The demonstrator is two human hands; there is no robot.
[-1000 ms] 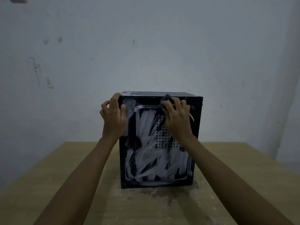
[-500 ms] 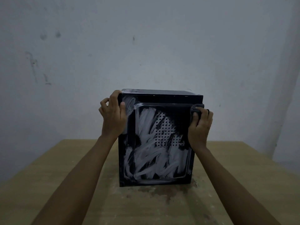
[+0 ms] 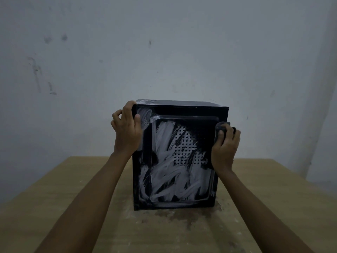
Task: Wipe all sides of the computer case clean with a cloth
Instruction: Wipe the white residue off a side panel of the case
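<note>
Case upright on desk, mid-desk, near panel facing wearer. Panel streaked white; top band and right strip look dark, wiped. Vent holes centre-right. Cloth bunched at upper right edge, right hand curled tight around it. Left hand wraps top left corner, grip closed on case, steadying. Judgement: side far from done. Best keep left brace firm, press cloth flat, overlap strokes downward, work residue out of holes and recess corners.
</note>
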